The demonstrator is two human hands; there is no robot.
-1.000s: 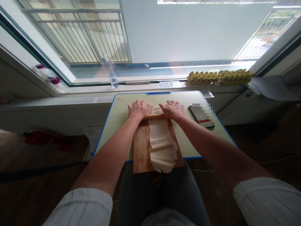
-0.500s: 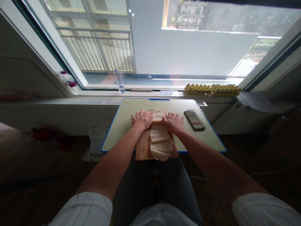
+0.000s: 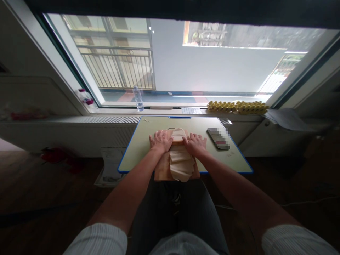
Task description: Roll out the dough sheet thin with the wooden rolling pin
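A wooden rolling pin [image 3: 177,142] lies crosswise over a long, wrinkled sheet of dough [image 3: 182,164]. My left hand [image 3: 161,141] grips the pin's left end, its fingers reaching forward over it. At the right end, my right hand [image 3: 196,143] holds the pin in the same way, thumb towards the middle. Both palms cover the ends, so these are hidden. Beneath the dough is a wooden cutting board [image 3: 162,171], whose near edge juts past the table. The dough's far part shows beyond the pin, and its near end reaches almost to the board's near edge.
The board rests on a small pale table [image 3: 138,152] with a blue rim. A phone [image 3: 218,138] lies right of my right hand. Along the windowsill stand a clear bottle [image 3: 138,99] and yellow egg cartons [image 3: 237,107]. Papers [image 3: 288,118] lie further right.
The camera has tilted up a little, so the window and table sit lower in view. Both hands stay on the rolling pin, with little visible shift along the dough.
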